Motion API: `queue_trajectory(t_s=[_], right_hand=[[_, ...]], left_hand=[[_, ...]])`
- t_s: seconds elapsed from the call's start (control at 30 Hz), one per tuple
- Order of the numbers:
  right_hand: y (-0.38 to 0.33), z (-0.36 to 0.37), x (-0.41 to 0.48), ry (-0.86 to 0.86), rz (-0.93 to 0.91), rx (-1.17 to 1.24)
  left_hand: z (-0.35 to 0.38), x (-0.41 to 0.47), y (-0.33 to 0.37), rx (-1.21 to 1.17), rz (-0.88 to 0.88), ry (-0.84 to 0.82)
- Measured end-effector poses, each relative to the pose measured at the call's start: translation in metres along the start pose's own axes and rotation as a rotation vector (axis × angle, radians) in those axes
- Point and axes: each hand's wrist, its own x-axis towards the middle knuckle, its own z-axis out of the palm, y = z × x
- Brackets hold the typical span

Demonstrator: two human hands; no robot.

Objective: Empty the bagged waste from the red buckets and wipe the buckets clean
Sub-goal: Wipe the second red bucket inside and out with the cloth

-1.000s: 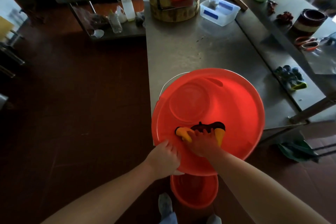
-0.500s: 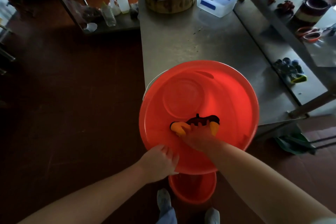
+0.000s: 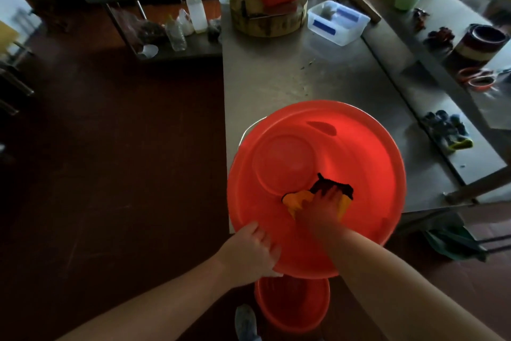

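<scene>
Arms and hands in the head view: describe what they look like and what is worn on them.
Both are a person's bare limbs. The left hand and right hand wear no gloves, and no ring shows in this dim light. The left forearm and right forearm are uncovered to the frame edge: no sleeve, watch or band is visible on either.

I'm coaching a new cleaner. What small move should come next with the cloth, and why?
Probably slide the cloth sideways along the bucket wall: the right hand presses it there, the left hand grips the rim, and much of the inside lies beyond it.
</scene>
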Motion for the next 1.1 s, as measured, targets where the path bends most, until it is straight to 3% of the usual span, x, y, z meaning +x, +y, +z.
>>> queue_trajectory(t_s=[0.03, 0.1, 0.23, 0.4, 0.47, 0.57, 0.7, 0.8, 0.93, 1.1], right_hand=[[-0.012, -0.002, 0.000, -0.083, 0.043, -0.037], [-0.037, -0.008, -0.008, -0.177, 0.062, 0.121], [-0.064, -0.016, -0.011, -0.203, -0.084, 0.316], [-0.052, -0.019, 0.002, -0.273, -0.211, 0.083], [-0.031, -0.024, 0.013, -0.204, -0.205, 0.017], [0.006, -0.029, 0.032, -0.056, -0.151, 0.127], [0.011, -0.029, 0.031, 0.029, -0.135, -0.088], [0.000, -0.019, 0.008, -0.054, -0.161, -0.161], [-0.032, -0.014, -0.025, -0.214, -0.221, 0.030], [-0.022, -0.026, -0.038, -0.191, -0.286, -0.118]], left_hand=[[0.000, 0.004, -0.002, -0.013, 0.039, -0.005], [0.005, 0.006, -0.002, 0.018, 0.081, 0.072], [-0.001, 0.010, -0.005, 0.045, 0.065, 0.122], [-0.005, 0.018, -0.007, -0.083, -0.036, 0.134], [-0.007, 0.018, -0.010, -0.114, -0.066, 0.107], [-0.004, 0.014, -0.012, -0.132, -0.049, 0.057], [-0.004, 0.015, -0.010, -0.097, -0.028, 0.059], [0.000, 0.014, -0.006, -0.070, -0.011, 0.070], [0.000, 0.017, 0.001, -0.032, -0.003, 0.100], [-0.003, 0.017, 0.004, -0.059, -0.084, 0.098]])
